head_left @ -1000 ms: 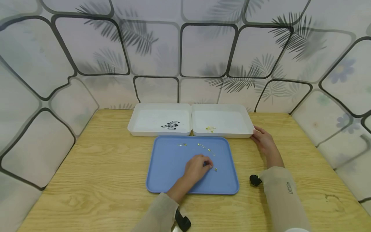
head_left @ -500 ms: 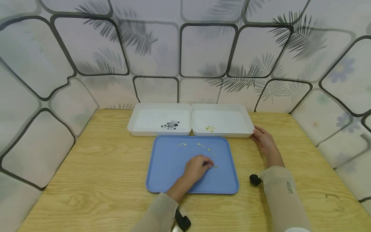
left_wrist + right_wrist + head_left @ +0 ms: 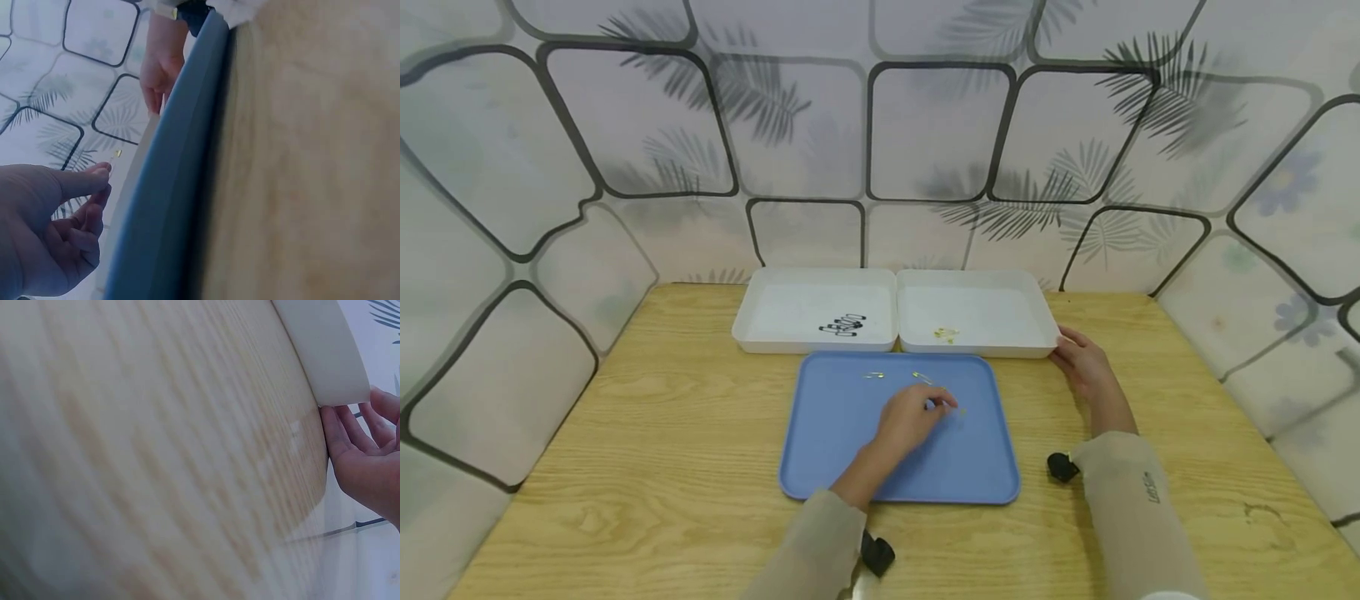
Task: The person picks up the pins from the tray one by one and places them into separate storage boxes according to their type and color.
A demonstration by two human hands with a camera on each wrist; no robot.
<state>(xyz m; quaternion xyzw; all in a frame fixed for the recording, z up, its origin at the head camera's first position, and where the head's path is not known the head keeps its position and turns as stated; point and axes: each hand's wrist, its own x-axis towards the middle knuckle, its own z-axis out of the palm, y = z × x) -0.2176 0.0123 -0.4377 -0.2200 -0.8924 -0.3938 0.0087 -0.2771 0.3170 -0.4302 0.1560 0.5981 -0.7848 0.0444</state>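
Note:
My left hand (image 3: 913, 417) is over the blue tray (image 3: 835, 454), pinching a gold safety pin (image 3: 118, 154) between thumb and fingertips. In the left wrist view the pin's head sticks out past the fingertips, and the other fingers curl below. Beyond this hand, other gold safety pins (image 3: 873, 375) lie near the tray's far edge, one of them partly covered by the fingers. My right hand (image 3: 1084, 367) holds the near right corner of the right white tray (image 3: 977, 351). In the right wrist view its thumb is at the tray's rim and its fingers are against the lower side.
Several black safety pins (image 3: 842, 325) lie in the left white tray (image 3: 775, 345). Several gold safety pins (image 3: 946, 334) are in the right one. Both white trays stand side by side behind the blue tray on a wooden table (image 3: 647, 433), with patterned cloth (image 3: 940, 133) behind.
My left hand has picked up the gold safety pin that lay by its fingertips and moved slightly away from me and up with it. My right hand stays at the white tray's corner.

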